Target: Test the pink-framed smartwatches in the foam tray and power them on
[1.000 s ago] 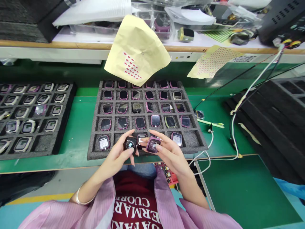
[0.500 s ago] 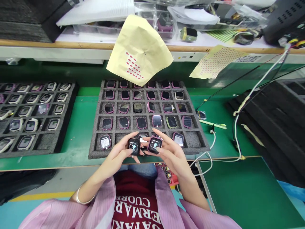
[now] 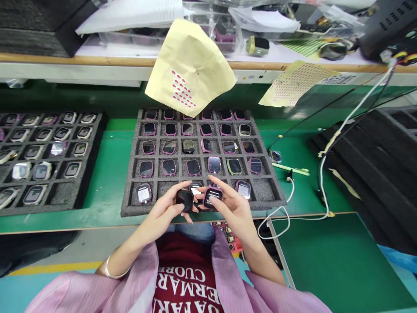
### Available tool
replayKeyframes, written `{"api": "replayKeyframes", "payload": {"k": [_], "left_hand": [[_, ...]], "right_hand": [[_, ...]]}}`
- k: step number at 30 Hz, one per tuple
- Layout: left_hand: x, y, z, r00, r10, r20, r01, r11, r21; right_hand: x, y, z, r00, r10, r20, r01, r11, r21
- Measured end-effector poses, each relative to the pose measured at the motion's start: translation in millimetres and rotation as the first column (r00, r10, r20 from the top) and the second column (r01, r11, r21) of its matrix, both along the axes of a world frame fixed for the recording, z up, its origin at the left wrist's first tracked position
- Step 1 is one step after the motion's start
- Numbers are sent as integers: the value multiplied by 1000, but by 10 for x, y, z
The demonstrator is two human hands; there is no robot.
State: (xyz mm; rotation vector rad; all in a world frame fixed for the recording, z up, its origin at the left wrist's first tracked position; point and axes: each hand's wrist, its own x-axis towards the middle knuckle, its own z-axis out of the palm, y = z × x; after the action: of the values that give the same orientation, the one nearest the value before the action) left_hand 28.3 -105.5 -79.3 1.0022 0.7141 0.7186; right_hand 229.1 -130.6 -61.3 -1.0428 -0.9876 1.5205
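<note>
My left hand [image 3: 169,206] is closed around a black smartwatch body [image 3: 184,200], whose screen looks dark. In my right hand [image 3: 233,208] I hold a purple-rimmed smartwatch body [image 3: 213,196], with lines of white text on its lit screen and my thumb on the glass. Both watches are side by side above the front edge of a grey foam tray [image 3: 272,198]. Most of the tray's compartments hold watch bodies, largely purple. A watch with a white screen [image 3: 195,188] shows partly behind my fingers.
To the left lies a second foam tray [image 3: 73,202] with mostly white watches. A yellow sheet with red arrows [image 3: 190,69] hangs from the shelf over the back of the middle tray. White cables [image 3: 322,182] and stacked black foam [image 3: 365,174] are at the right.
The left watch's screen has gone from a lit watch face to dark. The right watch's screen has switched from a watch face to text. Both hands stay nearly in place.
</note>
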Motion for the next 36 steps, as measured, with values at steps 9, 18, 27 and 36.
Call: {"api": "replayKeyframes", "payload": {"k": [9, 18, 27, 36], "left_hand": [[-4, 20, 52, 1000, 24, 15, -24, 1000, 7], [-20, 29, 82, 998, 61, -33, -62, 998, -27], [73, 123, 157, 992, 58, -114, -51, 997, 64], [210, 248, 159, 981, 93, -169, -80, 993, 83]], "right_hand": [[531, -72, 199, 838, 83, 539, -177, 976, 125], [1597, -22, 135, 225, -147, 963, -300, 930, 212], [1547, 343, 130, 173, -239, 956, -262, 924, 279], [1508, 716, -39, 221, -235, 946, 64, 972, 227]]}}
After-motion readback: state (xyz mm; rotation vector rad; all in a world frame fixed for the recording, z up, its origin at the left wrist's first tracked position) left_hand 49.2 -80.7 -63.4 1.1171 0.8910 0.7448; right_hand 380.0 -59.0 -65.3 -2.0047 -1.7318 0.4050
